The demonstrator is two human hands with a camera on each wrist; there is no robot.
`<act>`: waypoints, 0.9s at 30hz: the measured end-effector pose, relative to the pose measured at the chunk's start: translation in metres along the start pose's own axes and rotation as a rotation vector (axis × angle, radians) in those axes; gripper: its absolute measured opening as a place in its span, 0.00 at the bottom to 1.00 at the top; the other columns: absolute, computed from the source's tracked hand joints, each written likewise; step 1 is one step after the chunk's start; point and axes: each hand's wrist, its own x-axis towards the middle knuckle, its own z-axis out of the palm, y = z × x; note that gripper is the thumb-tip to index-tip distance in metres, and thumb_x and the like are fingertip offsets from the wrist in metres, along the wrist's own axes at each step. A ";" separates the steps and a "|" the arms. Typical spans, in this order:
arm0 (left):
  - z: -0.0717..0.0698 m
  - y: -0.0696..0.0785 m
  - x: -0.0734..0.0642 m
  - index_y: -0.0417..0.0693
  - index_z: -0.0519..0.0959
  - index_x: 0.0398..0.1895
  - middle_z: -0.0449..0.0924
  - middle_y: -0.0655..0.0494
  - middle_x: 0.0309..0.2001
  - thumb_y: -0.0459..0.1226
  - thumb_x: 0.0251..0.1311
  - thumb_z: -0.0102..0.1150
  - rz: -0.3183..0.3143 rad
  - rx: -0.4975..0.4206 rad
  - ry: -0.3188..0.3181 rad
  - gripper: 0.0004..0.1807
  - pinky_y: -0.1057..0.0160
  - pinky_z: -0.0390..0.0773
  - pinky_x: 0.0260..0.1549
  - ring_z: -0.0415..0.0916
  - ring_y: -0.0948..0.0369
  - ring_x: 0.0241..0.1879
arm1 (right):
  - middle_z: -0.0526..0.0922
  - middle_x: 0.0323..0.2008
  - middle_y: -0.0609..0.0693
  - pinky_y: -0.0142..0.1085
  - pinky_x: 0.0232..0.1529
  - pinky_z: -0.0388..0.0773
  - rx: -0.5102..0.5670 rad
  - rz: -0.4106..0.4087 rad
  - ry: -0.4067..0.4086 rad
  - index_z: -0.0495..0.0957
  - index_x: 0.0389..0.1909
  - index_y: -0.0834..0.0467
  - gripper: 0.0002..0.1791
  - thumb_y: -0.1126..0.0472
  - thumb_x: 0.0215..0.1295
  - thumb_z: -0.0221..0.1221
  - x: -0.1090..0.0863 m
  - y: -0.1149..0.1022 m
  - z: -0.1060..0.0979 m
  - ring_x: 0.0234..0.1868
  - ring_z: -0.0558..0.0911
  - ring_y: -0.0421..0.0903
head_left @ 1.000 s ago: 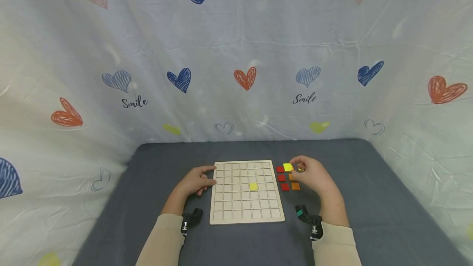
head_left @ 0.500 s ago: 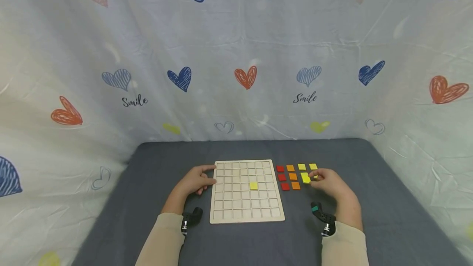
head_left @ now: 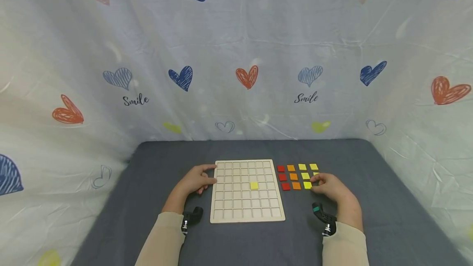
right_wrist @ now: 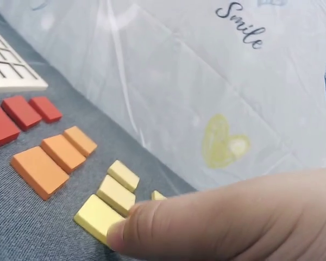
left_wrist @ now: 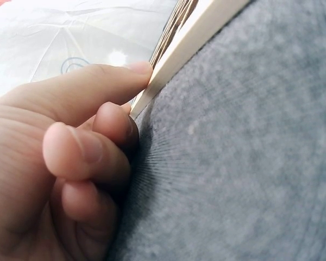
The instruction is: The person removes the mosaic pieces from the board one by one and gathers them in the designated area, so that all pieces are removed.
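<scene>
A pale wooden grid board [head_left: 236,219] lies on the table, with one yellow tile [head_left: 254,185] in a square right of its middle. My left hand [head_left: 193,180] touches the board's left edge with index finger and thumb; in the left wrist view the other fingers [left_wrist: 87,155] are curled beside it. Right of the board, my right hand [head_left: 334,189] pinches a yellow square tile [right_wrist: 99,217] at the near end of a yellow column. The thumb [right_wrist: 146,225] sits on its right edge; the index finger is hidden in the right wrist view.
Red tiles [head_left: 282,177] and orange tiles [head_left: 293,176] stand in neat columns between the board and the yellow ones. Another yellow tile [head_left: 313,166] lies farther right at the back. A grey cloth [head_left: 244,243] covers the table; a heart-printed curtain [head_left: 210,106] hangs behind.
My right hand has moved right with the yellow tile, then toward me, to the near end of the yellow column. The left hand keeps its place on the board.
</scene>
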 end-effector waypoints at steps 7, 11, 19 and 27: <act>-0.001 -0.001 0.000 0.49 0.71 0.74 0.73 0.52 0.15 0.37 0.61 0.73 0.009 -0.006 -0.012 0.37 0.64 0.69 0.11 0.64 0.61 0.07 | 0.69 0.24 0.51 0.42 0.29 0.68 0.008 -0.057 0.066 0.79 0.54 0.65 0.17 0.61 0.68 0.65 -0.003 -0.011 -0.006 0.25 0.68 0.48; -0.001 -0.001 -0.001 0.49 0.71 0.74 0.73 0.52 0.15 0.37 0.62 0.73 0.014 -0.010 -0.016 0.37 0.64 0.68 0.11 0.63 0.61 0.07 | 0.67 0.25 0.51 0.43 0.30 0.67 0.018 -0.092 0.107 0.79 0.56 0.64 0.18 0.60 0.69 0.65 -0.004 -0.029 -0.006 0.27 0.67 0.49; -0.001 -0.001 -0.001 0.50 0.72 0.74 0.73 0.52 0.15 0.38 0.61 0.73 0.004 0.002 -0.007 0.36 0.63 0.69 0.11 0.64 0.61 0.07 | 0.55 0.21 0.46 0.41 0.29 0.64 0.083 -0.201 0.102 0.77 0.59 0.65 0.21 0.61 0.70 0.65 -0.005 -0.071 0.009 0.22 0.57 0.44; -0.001 0.000 -0.001 0.49 0.72 0.73 0.73 0.52 0.14 0.37 0.61 0.73 0.017 -0.002 -0.005 0.36 0.64 0.69 0.11 0.64 0.61 0.07 | 0.57 0.23 0.45 0.37 0.27 0.64 0.120 -0.271 0.006 0.78 0.61 0.59 0.22 0.62 0.68 0.68 0.000 -0.103 0.038 0.22 0.55 0.43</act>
